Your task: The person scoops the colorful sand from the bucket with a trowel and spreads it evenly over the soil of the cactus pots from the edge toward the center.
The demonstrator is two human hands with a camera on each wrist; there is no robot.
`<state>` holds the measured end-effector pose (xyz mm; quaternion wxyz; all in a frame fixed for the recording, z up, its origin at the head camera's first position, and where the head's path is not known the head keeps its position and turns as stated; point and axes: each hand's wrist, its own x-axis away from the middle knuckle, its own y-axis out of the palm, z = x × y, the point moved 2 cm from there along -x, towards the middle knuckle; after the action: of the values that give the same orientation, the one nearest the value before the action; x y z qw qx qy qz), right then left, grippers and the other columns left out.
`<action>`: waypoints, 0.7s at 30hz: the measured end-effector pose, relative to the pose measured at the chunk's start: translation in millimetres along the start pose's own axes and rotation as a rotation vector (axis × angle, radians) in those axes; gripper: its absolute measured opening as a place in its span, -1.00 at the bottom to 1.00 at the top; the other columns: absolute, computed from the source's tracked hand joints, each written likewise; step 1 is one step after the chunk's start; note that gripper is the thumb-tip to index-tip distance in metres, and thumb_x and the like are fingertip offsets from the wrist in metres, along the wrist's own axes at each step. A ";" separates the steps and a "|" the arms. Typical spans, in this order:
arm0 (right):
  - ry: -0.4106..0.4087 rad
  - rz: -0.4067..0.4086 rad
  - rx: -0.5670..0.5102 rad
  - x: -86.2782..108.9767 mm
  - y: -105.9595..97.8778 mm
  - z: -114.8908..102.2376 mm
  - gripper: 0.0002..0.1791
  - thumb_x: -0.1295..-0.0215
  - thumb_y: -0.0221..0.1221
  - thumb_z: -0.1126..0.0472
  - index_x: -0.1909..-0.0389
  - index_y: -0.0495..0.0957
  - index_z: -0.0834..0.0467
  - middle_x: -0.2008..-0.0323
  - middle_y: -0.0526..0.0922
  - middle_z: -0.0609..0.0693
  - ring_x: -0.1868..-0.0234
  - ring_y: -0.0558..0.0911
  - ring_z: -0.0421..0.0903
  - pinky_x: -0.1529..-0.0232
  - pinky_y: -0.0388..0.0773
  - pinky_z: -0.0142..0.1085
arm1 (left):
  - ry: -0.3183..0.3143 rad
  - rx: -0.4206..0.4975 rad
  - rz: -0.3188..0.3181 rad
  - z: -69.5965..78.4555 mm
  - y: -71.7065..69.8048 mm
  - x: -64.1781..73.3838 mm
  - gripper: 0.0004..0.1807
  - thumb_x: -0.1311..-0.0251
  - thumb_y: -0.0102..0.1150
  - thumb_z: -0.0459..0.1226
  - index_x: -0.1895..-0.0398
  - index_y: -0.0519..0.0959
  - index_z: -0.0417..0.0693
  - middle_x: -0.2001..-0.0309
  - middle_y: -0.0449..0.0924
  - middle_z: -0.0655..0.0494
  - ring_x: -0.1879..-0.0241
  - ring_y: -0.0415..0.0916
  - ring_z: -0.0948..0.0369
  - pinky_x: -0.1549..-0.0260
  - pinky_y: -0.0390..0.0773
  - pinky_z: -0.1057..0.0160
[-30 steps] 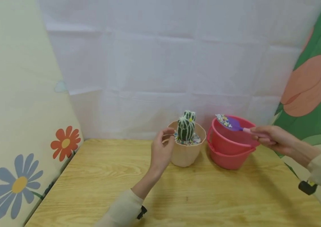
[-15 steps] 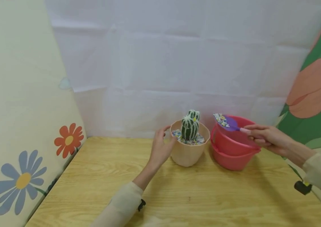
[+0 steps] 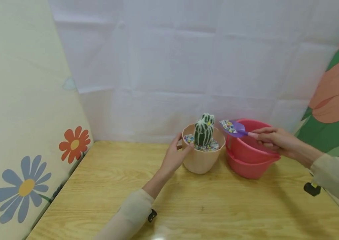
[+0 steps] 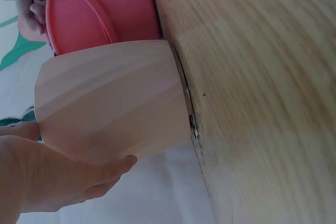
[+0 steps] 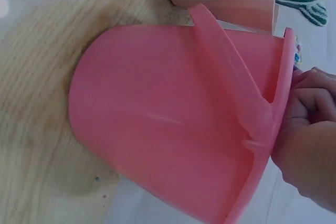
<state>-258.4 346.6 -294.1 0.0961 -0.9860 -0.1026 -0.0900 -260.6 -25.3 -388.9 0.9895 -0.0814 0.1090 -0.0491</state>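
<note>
My right hand (image 3: 277,141) grips the pink handle of a small shovel (image 3: 239,126), its purple blade loaded with colourful pebbles. The blade is held level between the red bucket (image 3: 248,168) and a beige flower pot (image 3: 200,162), its tip near the pot's right rim. Inside that pot a green cactus (image 3: 202,136) with white ridges stands in multicoloured pebbles (image 3: 189,138). My left hand (image 3: 174,156) holds the pot by its left side, thumb and fingers spread around the wall below the rim. In the left wrist view, fingertips (image 4: 128,162) lie against the pot.
The wood-grain table (image 3: 121,186) meets a white cloth (image 3: 157,66) behind the pot. The bucket's handle (image 5: 231,66) hangs down its side, close to the pot. A few tiny pebbles (image 5: 97,179) lie near the bucket's base.
My right hand has carried the loaded shovel left, from over the bucket towards the pot. My left hand has closed in on the pot's side. The head view has shifted slightly.
</note>
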 end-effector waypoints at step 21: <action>-0.046 -0.032 0.286 -40.0 26.7 -30.2 -0.40 -0.31 0.39 0.18 -0.34 0.50 0.23 0.00 0.73 0.06 0.28 0.72 -0.20 0.30 0.70 -0.37 | -0.043 0.090 -0.025 4.1 1.8 0.8 -0.17 -0.37 0.26 -0.08 -0.62 0.12 0.02 -0.56 0.12 0.06 -0.34 0.30 -0.11 -0.19 0.51 -0.12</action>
<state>-295.9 307.3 -277.4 0.2318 -0.9623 -0.1321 -0.0534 -258.8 -23.1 -385.4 0.9936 -0.0394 0.0841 -0.0646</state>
